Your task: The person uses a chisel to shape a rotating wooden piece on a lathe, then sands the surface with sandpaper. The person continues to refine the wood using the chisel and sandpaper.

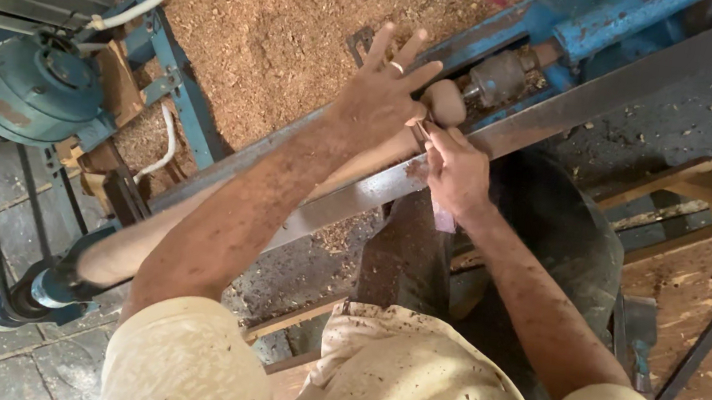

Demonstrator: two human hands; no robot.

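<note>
A long pale wooden spindle (123,247) is mounted on a blue lathe, running from lower left to upper right, with a rounded knob at its far end (450,100). My left hand (382,87) lies over the spindle near the knob, palm down, fingers spread, a ring on one finger. My right hand (457,171) is closed around a thin tool whose tip meets the wood just below the knob. That hand rests against the long grey metal tool rest (347,199) that runs alongside the spindle.
A blue electric motor (34,87) with a belt sits at left. A heap of sawdust (277,30) lies beyond the lathe. The blue tailstock (571,37) is at top right. A wooden bench (703,293) with shavings stands at right.
</note>
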